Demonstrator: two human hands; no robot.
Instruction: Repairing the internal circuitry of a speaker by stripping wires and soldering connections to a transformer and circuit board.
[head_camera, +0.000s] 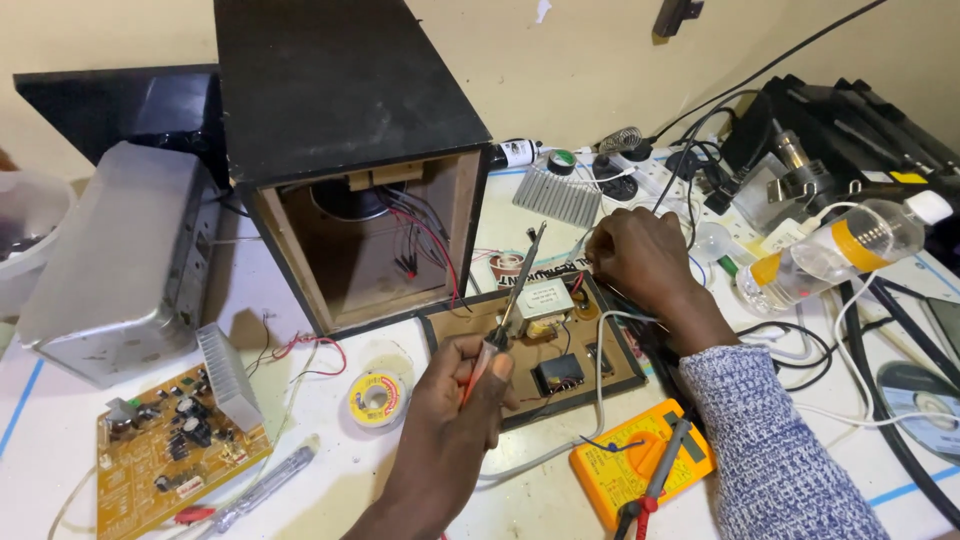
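My left hand (455, 400) grips a soldering iron (520, 285) by its red handle, and the metal shaft slants up and away over a brown back panel (470, 335). On the panel sit a small transformer (545, 300) and a black component (558, 372). My right hand (635, 255), in a blue-white knitted sleeve, rests at the panel's far right corner with its fingers pinched on thin wires (583, 262). An open black speaker box (350, 110) with red and black wires inside stands just behind the panel.
A solder spool (377, 396) lies left of my left hand and a yellow multimeter (640, 462) sits near the front. A circuit board with a heat sink (170, 455) and a silver metal case (120, 270) are at left. A plastic bottle (840, 245), cables and a disc (925, 405) crowd the right.
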